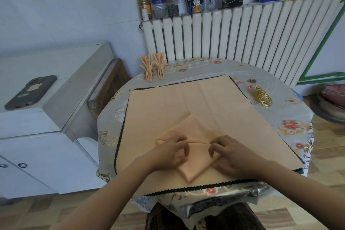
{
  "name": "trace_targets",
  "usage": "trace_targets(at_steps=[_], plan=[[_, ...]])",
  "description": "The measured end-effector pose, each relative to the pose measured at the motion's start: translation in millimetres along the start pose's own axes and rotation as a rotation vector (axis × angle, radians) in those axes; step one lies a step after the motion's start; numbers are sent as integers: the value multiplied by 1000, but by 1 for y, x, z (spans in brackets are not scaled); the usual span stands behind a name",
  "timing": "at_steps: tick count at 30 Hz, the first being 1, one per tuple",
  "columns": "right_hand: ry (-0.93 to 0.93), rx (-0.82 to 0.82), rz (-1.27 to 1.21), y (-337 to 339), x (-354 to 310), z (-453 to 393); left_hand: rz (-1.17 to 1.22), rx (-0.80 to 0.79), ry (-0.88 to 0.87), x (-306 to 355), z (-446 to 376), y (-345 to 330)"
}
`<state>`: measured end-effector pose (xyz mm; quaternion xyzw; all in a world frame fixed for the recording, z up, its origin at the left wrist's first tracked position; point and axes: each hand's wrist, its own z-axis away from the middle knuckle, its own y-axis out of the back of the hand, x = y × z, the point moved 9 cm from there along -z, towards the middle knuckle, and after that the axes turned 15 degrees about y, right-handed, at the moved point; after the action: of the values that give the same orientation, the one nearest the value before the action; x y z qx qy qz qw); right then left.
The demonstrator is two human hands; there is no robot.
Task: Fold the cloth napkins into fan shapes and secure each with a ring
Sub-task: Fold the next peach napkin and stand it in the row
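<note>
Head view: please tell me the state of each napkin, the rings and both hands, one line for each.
Folded napkin: partly pleated, no ring yet.
Large napkin: spread flat under it.
Two finished fans: pleated, ringed, lying at table's far edge.
Gold rings: loose pile, unused.
Left hand: fingers pinching a pleat.
Right hand: fingers pinching the same fold.

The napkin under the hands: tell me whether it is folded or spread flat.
Folded. The napkin lies as a layered diamond, with a crease pinched between the left hand and right hand.
</note>
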<state>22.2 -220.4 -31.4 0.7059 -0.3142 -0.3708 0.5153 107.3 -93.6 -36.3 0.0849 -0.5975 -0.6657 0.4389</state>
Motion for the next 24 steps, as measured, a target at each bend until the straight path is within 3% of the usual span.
trace_targets(at_steps=[10, 12, 15, 18, 24], plan=[[-90, 265, 168, 10, 3, -6, -15, -195, 66, -8, 5, 2], [-134, 297, 165, 12, 6, -8, 8, -99, 66, -8, 2, 1], [-216, 313, 5, 12, 13, -6, 292, 95, 111, -9, 1, 9], [-291, 328, -150, 12, 20, 1, 472, 183, 169, -16, 2, 11], [-460, 423, -291, 13, 33, 8, 433, 433, 171, -22, 5, 10]])
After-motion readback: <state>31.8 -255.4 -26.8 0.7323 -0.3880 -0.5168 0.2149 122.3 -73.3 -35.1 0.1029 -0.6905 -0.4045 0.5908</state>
